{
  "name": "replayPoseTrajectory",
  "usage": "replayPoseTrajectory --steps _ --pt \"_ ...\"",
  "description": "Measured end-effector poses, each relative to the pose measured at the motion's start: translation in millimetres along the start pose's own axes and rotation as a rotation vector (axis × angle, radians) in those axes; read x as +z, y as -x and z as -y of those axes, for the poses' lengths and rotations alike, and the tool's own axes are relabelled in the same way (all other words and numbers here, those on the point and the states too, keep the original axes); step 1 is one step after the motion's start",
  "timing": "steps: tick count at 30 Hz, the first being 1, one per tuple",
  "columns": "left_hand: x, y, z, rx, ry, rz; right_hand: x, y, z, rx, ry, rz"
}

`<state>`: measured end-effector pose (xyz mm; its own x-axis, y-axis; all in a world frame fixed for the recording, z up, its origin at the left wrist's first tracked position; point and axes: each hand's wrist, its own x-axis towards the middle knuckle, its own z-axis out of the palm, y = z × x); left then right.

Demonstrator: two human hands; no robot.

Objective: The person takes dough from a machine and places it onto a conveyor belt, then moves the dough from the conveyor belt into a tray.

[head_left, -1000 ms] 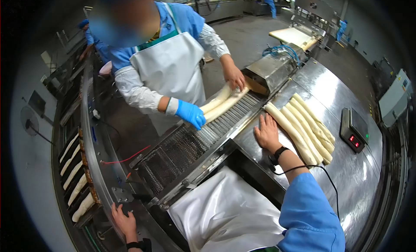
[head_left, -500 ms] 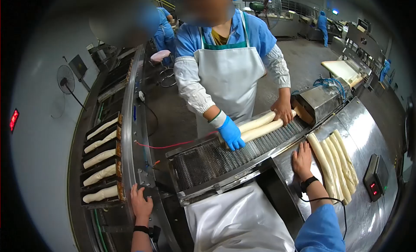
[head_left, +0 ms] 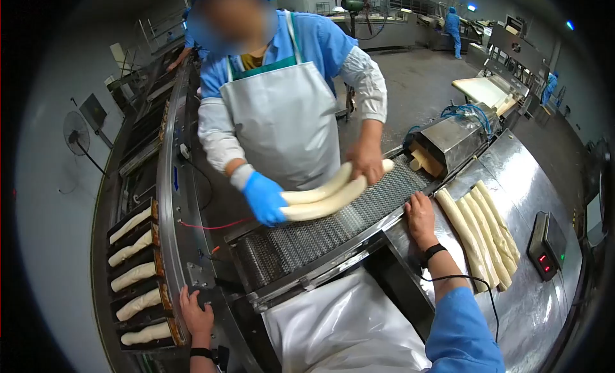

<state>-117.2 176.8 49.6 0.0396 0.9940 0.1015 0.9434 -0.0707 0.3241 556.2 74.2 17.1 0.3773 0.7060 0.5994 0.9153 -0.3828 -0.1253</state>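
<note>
My left hand point(head_left: 197, 313) rests with its fingers apart on the metal conveyor rail point(head_left: 184, 257), just right of a row of dark baking tins point(head_left: 168, 295). Each tin holds a long piece of pale dough point(head_left: 133, 275). On the steel table point(head_left: 522, 181), my right hand point(head_left: 421, 220) lies open near the mesh belt's edge. Close to its right are several long dough ropes point(head_left: 472, 240) side by side. Across the mesh belt point(head_left: 282, 245), a co-worker holds two dough ropes point(head_left: 323, 209) with a blue-gloved hand point(head_left: 264, 198) and a bare hand point(head_left: 366, 161).
A digital scale point(head_left: 544, 248) with red digits stands at the right of the table. A black cable point(head_left: 483, 283) crosses by my right forearm. A metal machine housing point(head_left: 451, 139) sits at the belt's far end. White plastic sheeting point(head_left: 346, 322) hangs in front of me.
The co-worker has lifted the two dough ropes off the belt, and they now bend between the hands. The camera view has turned slightly to the right. My hands stay in about the same places.
</note>
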Motion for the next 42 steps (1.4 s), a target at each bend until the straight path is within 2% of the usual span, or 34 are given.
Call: replayPoseTrajectory --steps 9,15,18,26,28,30,33,34,36,40,42 --pt "5.4 -4.1 4.3 0.014 -0.021 -0.033 19.3 -22.7 4.9 0.032 0.019 0.055" --pt "12.3 -0.8 11.9 0.071 -0.012 -0.083 15.9 -44.6 7.0 0.040 0.017 0.254" --pt "14.7 0.2 14.8 0.088 -0.007 -0.111 24.0 -51.6 14.3 -0.017 0.085 0.207" --pt "7.4 8.3 8.9 0.053 -0.016 -0.127 26.2 -68.7 28.9 -0.160 0.233 0.279" --pt "7.5 10.2 9.4 0.089 0.004 -0.130 23.4 -70.9 40.8 -0.180 0.243 0.257" --pt "7.5 12.0 11.4 0.042 -0.018 -0.129 26.9 -70.6 51.3 -0.216 0.241 0.229" --pt "1.8 6.2 3.7 0.068 0.019 -0.118 34.9 -71.5 68.8 -0.262 0.184 0.316" --pt "0.1 3.5 3.3 0.054 0.025 -0.127 39.2 -69.7 75.7 -0.340 0.171 0.243" --pt "-0.9 9.0 4.2 0.048 0.014 -0.108 22.8 -69.6 98.9 -0.409 0.185 0.387" --pt "-0.3 8.6 3.0 0.049 0.016 -0.116 15.3 -64.3 123.0 -0.451 0.239 0.350" --pt "-0.2 12.0 4.4 0.081 0.029 -0.139 6.3 -64.1 128.0 -0.457 0.285 0.425"
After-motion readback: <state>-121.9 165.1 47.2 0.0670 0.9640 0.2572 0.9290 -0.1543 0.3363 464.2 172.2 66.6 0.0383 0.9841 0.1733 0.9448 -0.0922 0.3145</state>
